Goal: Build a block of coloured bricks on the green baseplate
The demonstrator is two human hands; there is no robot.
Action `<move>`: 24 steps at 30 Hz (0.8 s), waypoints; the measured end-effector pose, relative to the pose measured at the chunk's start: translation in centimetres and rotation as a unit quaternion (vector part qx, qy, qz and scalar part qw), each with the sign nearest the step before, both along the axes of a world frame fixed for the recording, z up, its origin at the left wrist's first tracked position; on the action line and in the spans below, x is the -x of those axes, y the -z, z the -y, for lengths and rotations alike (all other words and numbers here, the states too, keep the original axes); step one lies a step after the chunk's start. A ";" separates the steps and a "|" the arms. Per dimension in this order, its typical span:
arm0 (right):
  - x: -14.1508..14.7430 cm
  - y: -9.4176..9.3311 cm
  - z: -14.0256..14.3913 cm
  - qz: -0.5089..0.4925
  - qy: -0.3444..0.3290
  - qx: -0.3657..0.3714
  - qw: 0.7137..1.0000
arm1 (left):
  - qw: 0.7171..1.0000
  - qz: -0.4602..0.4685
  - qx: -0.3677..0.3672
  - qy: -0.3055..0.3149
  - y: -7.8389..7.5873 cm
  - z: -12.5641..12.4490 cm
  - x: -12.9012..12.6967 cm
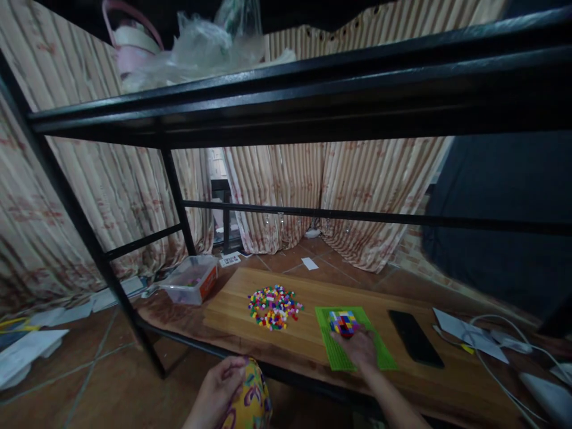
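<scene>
My right hand [360, 347] lies on a green studded baseplate [329, 353], its fingertips at the near edge of a small patch of coloured bricks [342, 322] built on the plate. Whether a brick is between the fingers cannot be made out. A loose heap of small coloured bricks [274, 307] lies on the wooden board [295, 339] to the left of the plate. My left hand [218, 390] rests low at the bottom of the view against a yellow patterned cloth [250, 404] on my knee, fingers curled.
A black phone [415, 338] lies right of the plate, with papers [467, 335] and white cables [500, 372] beyond. A clear plastic box [191, 279] stands at the board's left. Black metal frame bars [313, 89] cross overhead. Striped curtains [286, 190] hang behind.
</scene>
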State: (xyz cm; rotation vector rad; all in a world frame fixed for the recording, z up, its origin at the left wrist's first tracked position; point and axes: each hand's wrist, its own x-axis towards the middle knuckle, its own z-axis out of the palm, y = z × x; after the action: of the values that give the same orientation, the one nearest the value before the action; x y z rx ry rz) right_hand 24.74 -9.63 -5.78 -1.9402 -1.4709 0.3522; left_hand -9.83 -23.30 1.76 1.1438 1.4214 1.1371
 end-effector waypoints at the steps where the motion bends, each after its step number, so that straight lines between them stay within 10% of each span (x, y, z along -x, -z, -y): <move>1: 0.2 0.0 -0.4 0.000 0.026 0.020 0.999 | 1.000 -0.020 -0.017 -0.008 -0.2 -0.4 -0.3; 7: 3.1 -0.7 -1.4 0.085 0.146 0.028 0.985 | 0.947 -0.303 -0.100 -0.032 1.1 -5.6 -2.6; 12: 9.3 -0.5 -2.6 0.155 -0.065 -0.156 0.973 | 0.851 -0.517 -0.058 -0.073 5.9 -11.3 -5.2; 17: 13.3 2.2 -7.6 0.064 -0.115 -0.108 0.985 | 0.811 -0.570 -0.085 -0.104 9.2 -15.0 -6.0; 24: 14.8 2.6 -12.3 0.054 -0.154 -0.049 0.985 | 0.827 -0.544 -0.110 -0.086 9.5 -17.6 -5.8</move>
State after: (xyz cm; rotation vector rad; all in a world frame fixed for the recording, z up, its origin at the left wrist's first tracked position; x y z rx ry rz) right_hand 9.90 2.64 -8.39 -1.6788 -1.8298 0.3078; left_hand -4.02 -5.75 -7.79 2.0372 2.3120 0.7443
